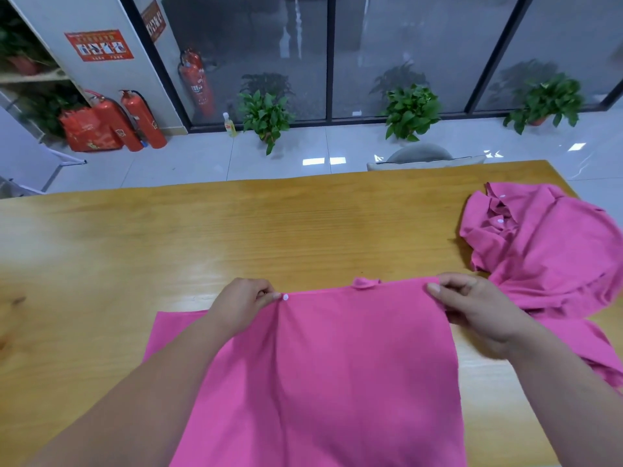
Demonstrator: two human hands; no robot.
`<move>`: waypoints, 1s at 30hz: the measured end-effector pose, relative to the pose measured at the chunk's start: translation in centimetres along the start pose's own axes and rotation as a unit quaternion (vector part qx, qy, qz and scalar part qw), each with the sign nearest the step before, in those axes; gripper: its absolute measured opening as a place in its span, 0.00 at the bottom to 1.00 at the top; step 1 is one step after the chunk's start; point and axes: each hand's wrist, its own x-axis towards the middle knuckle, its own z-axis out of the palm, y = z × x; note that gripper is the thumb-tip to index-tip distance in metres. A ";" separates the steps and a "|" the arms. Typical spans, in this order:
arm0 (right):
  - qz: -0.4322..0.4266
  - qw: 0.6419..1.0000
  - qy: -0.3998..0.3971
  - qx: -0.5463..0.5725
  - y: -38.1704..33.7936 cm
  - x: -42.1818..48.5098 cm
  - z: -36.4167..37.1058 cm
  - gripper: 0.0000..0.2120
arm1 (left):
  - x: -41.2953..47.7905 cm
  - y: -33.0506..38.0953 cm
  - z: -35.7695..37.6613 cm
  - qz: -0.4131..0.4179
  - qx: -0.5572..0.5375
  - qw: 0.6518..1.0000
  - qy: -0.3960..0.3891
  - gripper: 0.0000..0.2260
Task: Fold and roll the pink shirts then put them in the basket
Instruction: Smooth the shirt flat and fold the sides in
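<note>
A pink shirt [337,372] lies spread flat on the wooden table [236,230] in front of me, reaching down to the near edge of the view. My left hand [242,305] pinches its far edge at the left, beside a small white button. My right hand [472,308] pinches the same far edge at the right corner. Between the hands the edge is pulled taut. A heap of more pink shirts [546,244] lies crumpled at the table's right side, just beyond my right hand. No basket is in view.
Past the table's far edge stands a grey chair back [419,155]. On the tiled floor beyond are potted plants [266,116], red fire extinguishers [135,119] and a glass wall. The table's left and far parts show bare wood.
</note>
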 end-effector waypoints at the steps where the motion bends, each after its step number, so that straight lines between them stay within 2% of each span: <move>1: -0.002 0.997 0.059 -0.058 0.6 0.4 -0.2 0.07 | 0.0 0.0 -0.1 -0.004 0.014 1.000 -0.001 0.17; 2: 0.002 0.985 0.104 -0.138 1.3 0.9 -0.3 0.07 | -0.1 0.1 -0.1 -0.008 0.031 0.999 -0.006 0.20; 3: 0.013 0.978 0.102 -0.183 1.7 1.2 0.1 0.06 | -0.1 0.2 0.0 -0.007 0.045 0.999 -0.013 0.23; 4: 0.025 0.982 0.066 -0.177 1.5 1.2 0.7 0.06 | -0.1 0.4 0.0 -0.007 0.057 0.998 -0.020 0.27; 6: 0.029 0.994 -0.054 -0.086 0.5 0.3 1.9 0.05 | -0.2 0.5 0.2 -0.006 0.071 0.997 -0.027 0.29; 7: 0.029 0.994 -0.103 -0.034 -0.4 -0.4 2.2 0.05 | -0.2 0.3 0.3 -0.005 0.076 0.997 -0.027 0.26; 9: 0.021 0.991 -0.124 0.034 -1.3 -0.9 1.9 0.04 | -0.4 -0.3 0.3 -0.009 0.093 0.995 -0.023 0.20; 11: 0.034 0.998 -0.038 0.020 -0.2 0.5 0.2 0.05 | -0.4 -0.8 0.2 -0.021 0.128 0.991 -0.014 0.23; 13: 0.056 0.997 0.040 -0.045 1.5 2.4 -1.4 0.06 | -0.1 -0.7 0.2 -0.026 0.166 0.986 -0.018 0.29; 17: 0.060 0.990 0.097 -0.081 4.4 5.5 -2.6 0.07 | 1.4 0.8 1.1 -0.002 0.257 0.966 -0.037 0.29; 20: 0.051 0.980 0.135 -0.137 6.6 7.6 -2.8 0.05 | 2.6 1.2 2.3 0.022 0.324 0.945 -0.042 0.26; 23: 0.045 0.953 0.175 -0.242 8.7 9.0 -2.6 0.07 | 3.1 1.0 4.5 0.038 0.370 0.928 0.002 0.16; 27: 0.037 0.916 0.189 -0.352 10.4 10.0 -2.2 0.07 | 0.1 2.7 8.6 0.009 0.282 0.952 0.114 0.05; 29: 0.036 0.908 0.201 -0.366 10.7 10.1 -1.8 0.05 | -2.7 4.1 11.2 0.029 0.251 0.960 0.121 0.10; 30: 0.035 0.901 0.213 -0.375 10.8 9.9 -1.4 0.05 | -4.3 4.6 12.4 0.032 0.248 0.963 0.098 0.14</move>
